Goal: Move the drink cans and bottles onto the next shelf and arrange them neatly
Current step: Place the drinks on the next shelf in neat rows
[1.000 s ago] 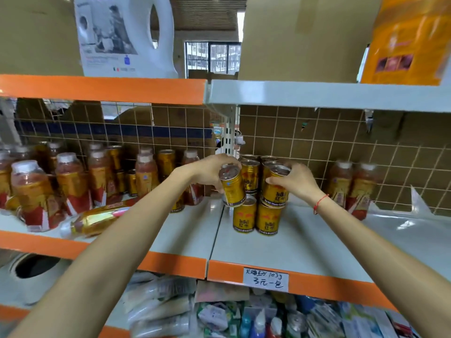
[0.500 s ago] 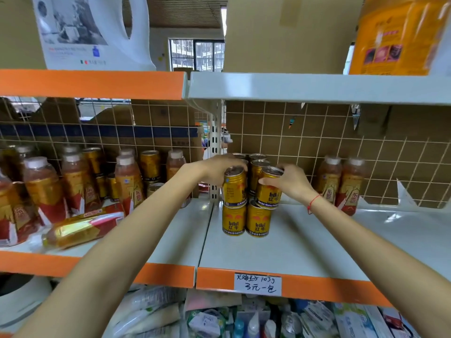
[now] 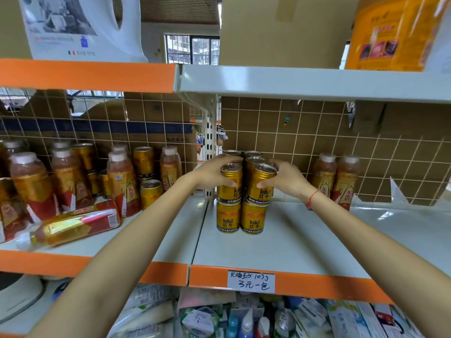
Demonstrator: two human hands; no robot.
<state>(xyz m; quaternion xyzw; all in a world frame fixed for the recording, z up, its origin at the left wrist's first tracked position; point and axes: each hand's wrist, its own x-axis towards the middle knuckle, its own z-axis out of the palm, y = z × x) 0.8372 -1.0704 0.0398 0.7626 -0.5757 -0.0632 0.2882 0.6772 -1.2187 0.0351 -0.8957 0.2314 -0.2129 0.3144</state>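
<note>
The left hand (image 3: 212, 173) is gripping the left top Red Bull can (image 3: 230, 185) and the right hand (image 3: 284, 178) the tilted right one (image 3: 260, 185), both being set on the lower cans (image 3: 240, 217) on the right shelf (image 3: 305, 240). Squaring each rim before releasing should be keeping the stack steady.

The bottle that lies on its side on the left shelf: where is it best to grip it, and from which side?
Probably round the middle of the lying bottle, coming from the front and above. It lies lengthwise along the shelf's front, cap toward the left, so its long side faces the person. Upright bottles stand close behind, so the back is crowded.
</note>
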